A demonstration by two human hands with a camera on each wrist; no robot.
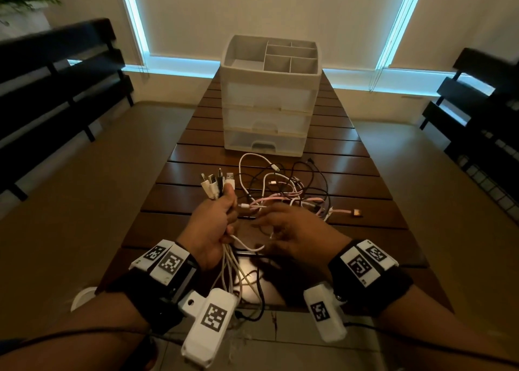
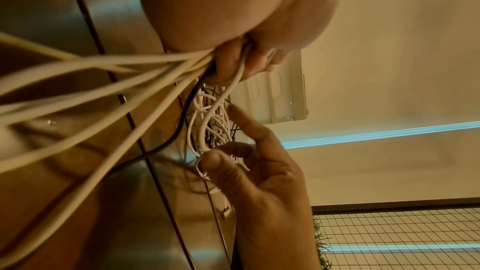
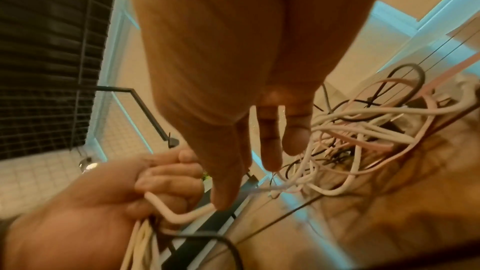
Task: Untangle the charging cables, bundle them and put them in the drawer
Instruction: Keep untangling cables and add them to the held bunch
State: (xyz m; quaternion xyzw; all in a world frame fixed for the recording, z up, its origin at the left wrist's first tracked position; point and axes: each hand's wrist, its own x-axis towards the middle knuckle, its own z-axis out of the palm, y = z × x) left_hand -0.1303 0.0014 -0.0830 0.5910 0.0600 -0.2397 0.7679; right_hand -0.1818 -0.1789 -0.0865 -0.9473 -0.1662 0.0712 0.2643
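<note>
My left hand [image 1: 217, 216] grips a bunch of white and black charging cables [image 1: 214, 183] upright; their USB plugs stick out above the fist and the cords hang below it [image 2: 124, 81]. The rest lies as a tangle of white, pink and black cables [image 1: 283, 191] on the slatted wooden table [image 1: 179, 157]. My right hand [image 1: 283, 226] hovers over the near side of the tangle with fingers [image 3: 270, 147] fairly straight. Its thumb [image 2: 214, 160] touches a white cable loop [image 3: 182, 216] that runs to the left fist [image 3: 155, 184]. The white three-drawer unit [image 1: 268, 117] stands behind, its drawers closed.
The drawer unit's top is an open divided tray [image 1: 247, 47]. A pink cable's end with a gold plug [image 1: 357, 212] lies to the right of the tangle. Dark benches [image 1: 56, 70] flank the narrow table on both sides. A white round object [image 1: 82, 297] sits on the floor at left.
</note>
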